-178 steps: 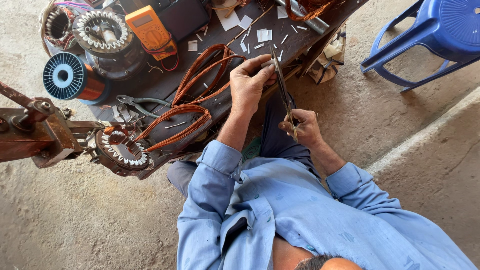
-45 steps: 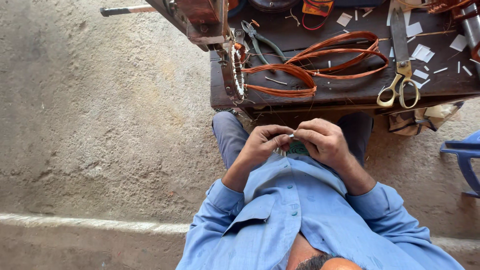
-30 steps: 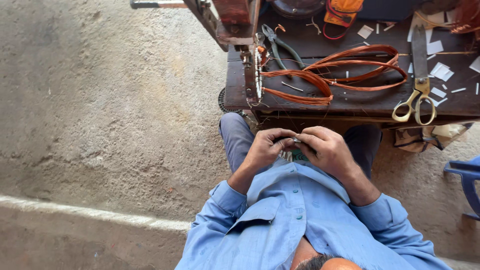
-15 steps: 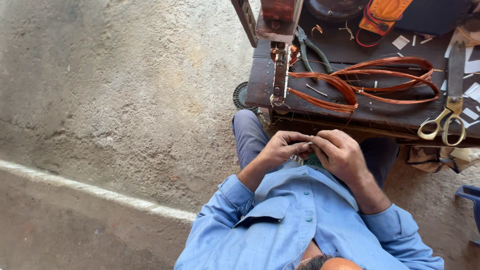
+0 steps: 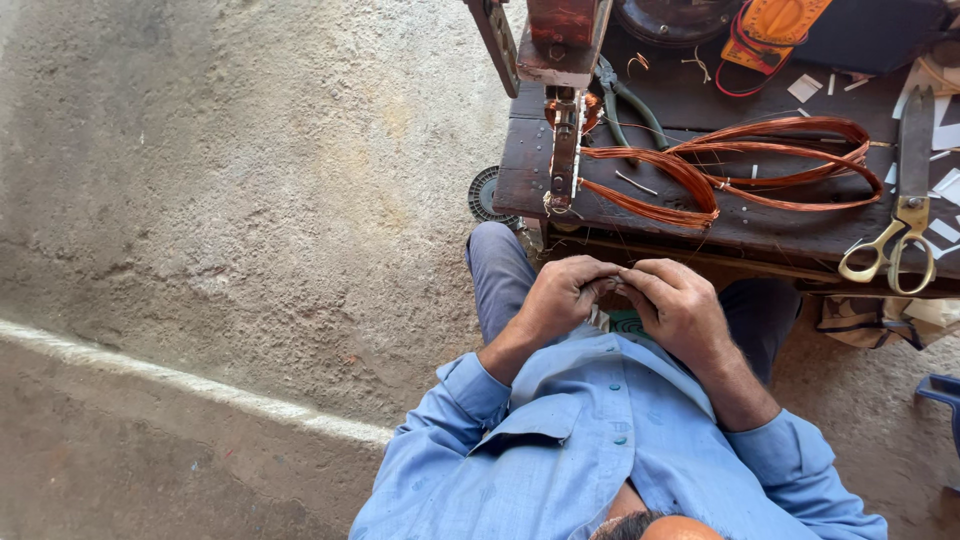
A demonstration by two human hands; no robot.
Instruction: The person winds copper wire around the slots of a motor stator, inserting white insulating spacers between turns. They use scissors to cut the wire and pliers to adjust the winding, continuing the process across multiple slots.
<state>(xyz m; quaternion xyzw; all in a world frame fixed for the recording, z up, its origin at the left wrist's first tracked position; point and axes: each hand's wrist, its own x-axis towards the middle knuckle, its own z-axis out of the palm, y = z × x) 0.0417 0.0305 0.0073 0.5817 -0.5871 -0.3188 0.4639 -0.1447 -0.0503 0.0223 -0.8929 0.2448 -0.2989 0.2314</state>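
Note:
My left hand (image 5: pixel 560 300) and my right hand (image 5: pixel 680 305) meet fingertip to fingertip over my lap, just below the front edge of a dark wooden table (image 5: pixel 520 180). Together they pinch a small pale strip (image 5: pixel 606 284), which the fingers mostly hide. On the table above them lie loops of copper wire (image 5: pixel 720 170). One end of the wire runs to a metal part (image 5: pixel 565 150) standing on edge at the table's left side.
Scissors with gold handles (image 5: pixel 905 200) lie at the table's right end among white paper strips (image 5: pixel 942 185). Pliers (image 5: pixel 625 100) and an orange multimeter (image 5: pixel 770 25) sit farther back. A blue chair corner (image 5: pixel 940 390) shows at right. Concrete floor spreads to the left.
The view has swung leftward, so the table now sits farther right. Earlier my right hand worked with the scissors at the table; now both hands are drawn back to my lap around the strip.

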